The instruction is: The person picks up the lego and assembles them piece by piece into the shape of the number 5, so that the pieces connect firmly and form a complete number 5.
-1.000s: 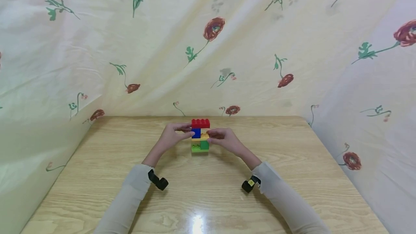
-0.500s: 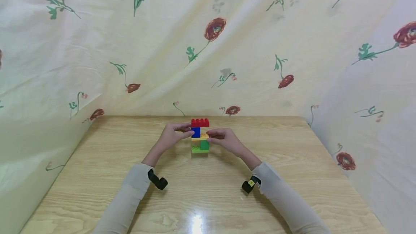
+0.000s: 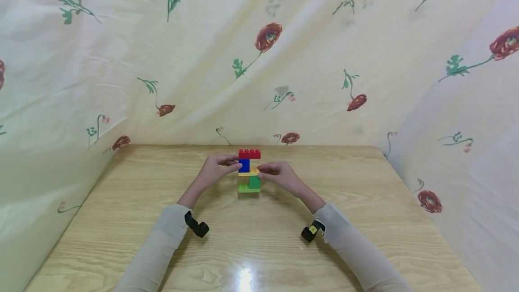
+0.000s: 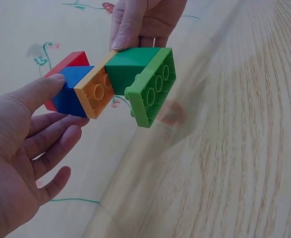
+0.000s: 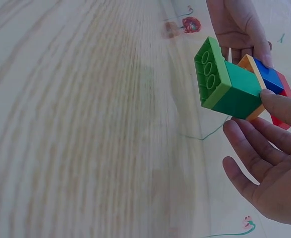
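Both hands hold a stack of joined toy building bricks up off the table. In the head view its red brick (image 3: pixel 249 154) is on top, with a blue brick (image 3: pixel 244 165) under its left part. Below come a flat yellow-orange brick (image 4: pixel 94 94), a dark green brick (image 5: pixel 239 92) on the right and a light green brick (image 3: pixel 248 189) at the bottom. My left hand (image 3: pixel 215 168) pinches the blue brick between thumb and fingers. From the other side my right hand (image 3: pixel 283 176) pinches the stack at the yellow-orange brick's end, by the dark green brick.
Under the hands lies a wood-grain table (image 3: pixel 251 256). A flower-printed cloth (image 3: pixel 202 57) hangs behind it and along both sides. Black wrist cameras sit on the left wrist (image 3: pixel 196 225) and the right wrist (image 3: pixel 312 231).
The stack has tipped slightly, so the light green brick's studs show less in the head view, and its lower end sits a little lower. Both hands keep their hold.
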Demonstrator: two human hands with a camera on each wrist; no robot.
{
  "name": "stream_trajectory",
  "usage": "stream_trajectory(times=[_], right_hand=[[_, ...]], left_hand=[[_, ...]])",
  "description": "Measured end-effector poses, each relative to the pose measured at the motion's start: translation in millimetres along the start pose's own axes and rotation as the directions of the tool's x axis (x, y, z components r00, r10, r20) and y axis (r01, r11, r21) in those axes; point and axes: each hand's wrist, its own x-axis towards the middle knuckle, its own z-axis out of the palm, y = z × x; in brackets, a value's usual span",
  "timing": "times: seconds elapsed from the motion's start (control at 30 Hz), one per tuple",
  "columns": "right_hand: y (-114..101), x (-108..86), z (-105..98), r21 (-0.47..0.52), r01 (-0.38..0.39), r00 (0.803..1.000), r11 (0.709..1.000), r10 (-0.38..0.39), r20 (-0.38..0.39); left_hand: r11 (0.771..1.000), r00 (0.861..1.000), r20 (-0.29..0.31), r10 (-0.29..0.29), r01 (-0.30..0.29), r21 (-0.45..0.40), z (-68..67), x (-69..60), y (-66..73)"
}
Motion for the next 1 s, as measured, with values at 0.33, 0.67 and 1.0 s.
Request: stream_trajectory(times=[0.33, 0.67, 1.0], right_hand=[[-0.9, -1.5, -0.3, -0.03, -0.019, 1.0, 0.999, 0.019, 0.007], [-3.2, 0.9, 1.0, -0.017, -0.024, 1.0, 1.0, 0.024, 0.016], [-6.7, -3.8, 0.3, -0.013, -0.056, 0.998, 0.998, 0.056, 0.009]], left_hand=[[1.0, 1.0, 0.0, -0.009, 0.009, 0.028, 2.3, -1.9, -1.7], [0.999, 1.0, 0.009, -0.004, 0.004, 0.041, 0.3, -2.8, -0.1], [0.999, 1.0, 0.025, -0.017, 0.015, 0.044, 4.2, -2.0, 0.7]])
